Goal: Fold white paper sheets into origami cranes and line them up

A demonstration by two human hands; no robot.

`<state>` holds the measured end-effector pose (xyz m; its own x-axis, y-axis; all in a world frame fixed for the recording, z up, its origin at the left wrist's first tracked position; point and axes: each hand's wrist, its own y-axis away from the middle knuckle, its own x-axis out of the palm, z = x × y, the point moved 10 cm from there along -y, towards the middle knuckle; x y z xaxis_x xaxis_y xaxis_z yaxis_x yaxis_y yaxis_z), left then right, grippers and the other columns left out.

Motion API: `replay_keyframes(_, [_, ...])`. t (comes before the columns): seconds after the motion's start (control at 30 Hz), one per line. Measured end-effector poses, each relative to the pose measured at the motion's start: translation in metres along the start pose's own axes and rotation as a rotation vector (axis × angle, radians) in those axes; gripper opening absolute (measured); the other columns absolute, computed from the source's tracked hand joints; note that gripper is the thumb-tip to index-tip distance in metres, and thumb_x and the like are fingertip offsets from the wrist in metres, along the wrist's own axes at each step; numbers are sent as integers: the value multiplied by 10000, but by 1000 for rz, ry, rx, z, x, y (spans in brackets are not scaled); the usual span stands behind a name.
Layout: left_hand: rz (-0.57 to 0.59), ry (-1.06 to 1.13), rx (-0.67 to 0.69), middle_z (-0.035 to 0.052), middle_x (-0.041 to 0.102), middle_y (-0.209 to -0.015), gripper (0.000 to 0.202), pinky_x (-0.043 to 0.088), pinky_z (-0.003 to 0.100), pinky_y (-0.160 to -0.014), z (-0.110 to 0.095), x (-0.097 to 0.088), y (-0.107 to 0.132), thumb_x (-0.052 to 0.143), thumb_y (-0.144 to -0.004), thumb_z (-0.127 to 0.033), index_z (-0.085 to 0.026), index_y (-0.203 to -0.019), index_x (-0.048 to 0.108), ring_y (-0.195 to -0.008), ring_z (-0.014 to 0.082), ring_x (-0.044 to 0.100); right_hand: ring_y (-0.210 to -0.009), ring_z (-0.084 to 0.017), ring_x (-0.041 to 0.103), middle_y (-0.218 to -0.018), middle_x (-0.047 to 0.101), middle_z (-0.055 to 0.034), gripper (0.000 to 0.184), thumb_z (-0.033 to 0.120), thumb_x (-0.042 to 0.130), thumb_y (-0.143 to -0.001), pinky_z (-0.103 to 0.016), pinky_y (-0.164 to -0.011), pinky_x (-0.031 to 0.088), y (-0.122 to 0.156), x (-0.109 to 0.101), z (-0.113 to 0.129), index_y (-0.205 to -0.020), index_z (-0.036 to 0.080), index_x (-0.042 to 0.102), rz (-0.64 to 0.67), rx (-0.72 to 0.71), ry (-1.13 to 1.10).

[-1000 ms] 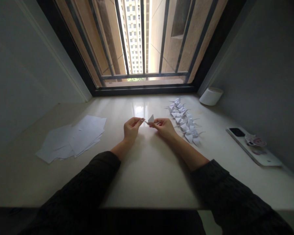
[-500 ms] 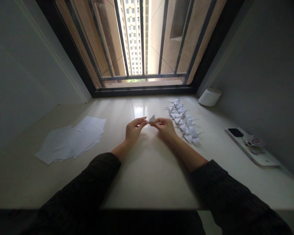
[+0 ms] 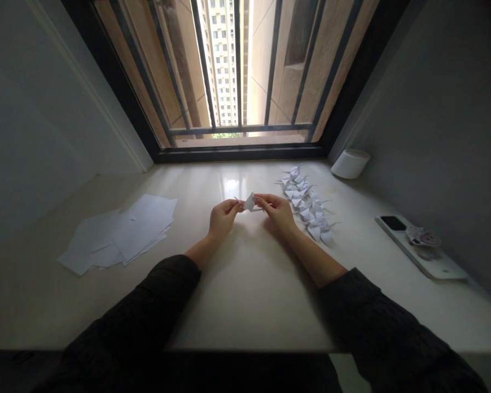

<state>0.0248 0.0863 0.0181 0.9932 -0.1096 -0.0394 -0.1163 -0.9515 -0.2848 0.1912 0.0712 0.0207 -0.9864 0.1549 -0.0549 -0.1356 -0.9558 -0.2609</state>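
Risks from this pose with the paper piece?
1. Both hands, left hand and right hand, pinch the small white folded paper piece at its edges; a hard pull might tear it.
2. The right forearm lies close to the row of white folded paper cranes; a sideways move may knock them.

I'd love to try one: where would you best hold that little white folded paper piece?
Pinch the small white folded paper piece at its two ends, one from each side, as the left hand and right hand do; its raised middle flap looks easily crushed.
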Motion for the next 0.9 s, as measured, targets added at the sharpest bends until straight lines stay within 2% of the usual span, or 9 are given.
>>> replay_keyframes(0.23, [63, -8, -16, 63, 705, -829, 262, 492, 295, -735, -3, 8, 2, 662, -726, -400, -169, -838, 710, -765, 171, 641, -728, -201, 663, -800, 731, -70, 333, 490, 675, -697, -303, -679, 498, 0, -2, -4, -794, 176, 732, -30, -6, -9])
replay_keyframes(0.4, [75, -148, -43, 23, 680, -697, 244, 442, 256, -632, -2, 8, 3, 682, -698, -419, -177, -713, 706, -670, 155, 606, -672, -175, 635, -727, 710, -51, 311, 482, 683, -685, -289, -653, 480, 1, -2, 0, -740, 178, 719, -34, 10, -81])
replay_keyframes(0.53, [57, -134, -34, 24, 680, -698, 229, 434, 257, -650, -3, 6, 3, 647, -725, -398, -177, -698, 696, -683, 155, 608, -656, -165, 612, -660, 679, -41, 346, 509, 614, -735, -291, -658, 475, 2, 0, 7, -659, 180, 692, -14, -19, -61])
replay_keyframes(0.77, [81, -255, -9, 18, 690, -725, 245, 423, 243, -638, -4, 7, 4, 606, -756, -397, -171, -713, 690, -696, 152, 604, -669, -172, 635, -701, 703, -38, 270, 435, 626, -738, -290, -635, 474, 0, -3, 1, -784, 188, 726, -31, -27, -39])
replay_keyframes(0.9, [71, -335, 32, 5, 689, -720, 244, 412, 238, -617, -6, 6, 5, 596, -771, -408, -187, -741, 696, -672, 140, 587, -738, -184, 651, -859, 727, -56, 246, 393, 622, -747, -292, -644, 477, -1, -3, 0, -866, 207, 729, -18, -51, 6])
